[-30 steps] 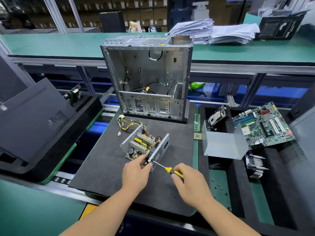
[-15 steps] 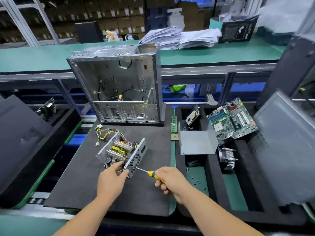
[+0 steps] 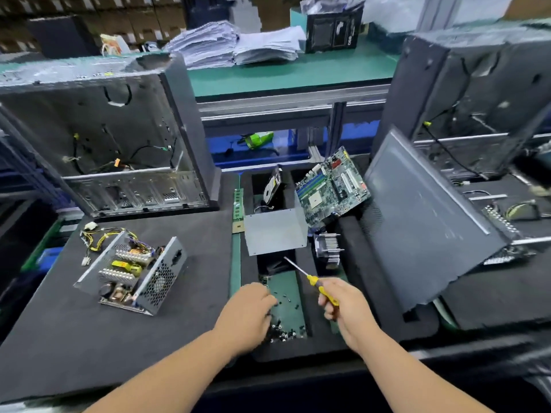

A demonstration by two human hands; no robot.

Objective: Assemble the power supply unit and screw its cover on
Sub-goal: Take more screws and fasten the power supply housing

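The left hand (image 3: 249, 315) reaches, fingers curled, into a green-floored recess of small black screws (image 3: 283, 329). Right of the recess, the right hand (image 3: 346, 311) grips a yellow-handled screwdriver (image 3: 310, 278). The open grey metal power supply unit (image 3: 134, 275) sits left of it, unlabelled.

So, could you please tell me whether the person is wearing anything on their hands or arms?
Nothing shows: the left hand and the right hand are bare, with no gloves, rings, watch or wrist strap visible. Both forearms are uncovered to the bottom edge of the picture, so no sleeve comes into view.
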